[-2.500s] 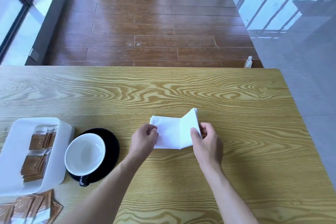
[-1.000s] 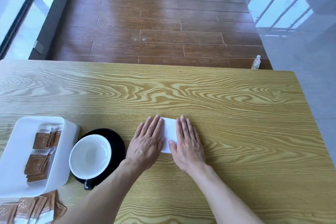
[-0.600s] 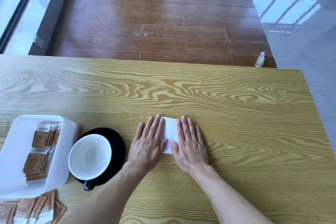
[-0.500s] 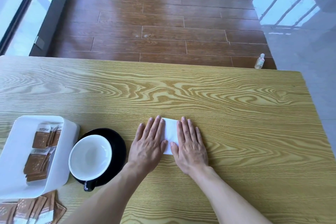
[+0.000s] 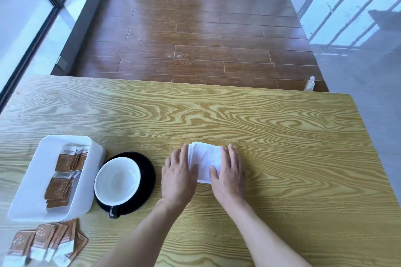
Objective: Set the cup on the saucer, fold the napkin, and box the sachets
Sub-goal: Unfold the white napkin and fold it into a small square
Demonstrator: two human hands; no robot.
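— Napkin (image 5: 205,161): how is it held?
— It is flanked by the flat, open left hand (image 5: 178,176) and right hand (image 5: 230,174), seemingly to square its folded edges.
— And where is it?
— Just right of the saucer (image 5: 147,171), where the cup (image 5: 117,180) is seated; loose sachets (image 5: 46,243) remain unboxed.

We count one white cup (image 5: 117,180) on one black saucer (image 5: 145,182), one folded napkin (image 5: 205,161), and one white box (image 5: 32,188). We see two hands, one left hand (image 5: 178,176) and one right hand (image 5: 229,174). The sachets (image 5: 63,178) overlap too much to count, both in the box and loose (image 5: 46,243). We see one small bottle (image 5: 309,83) on the floor.
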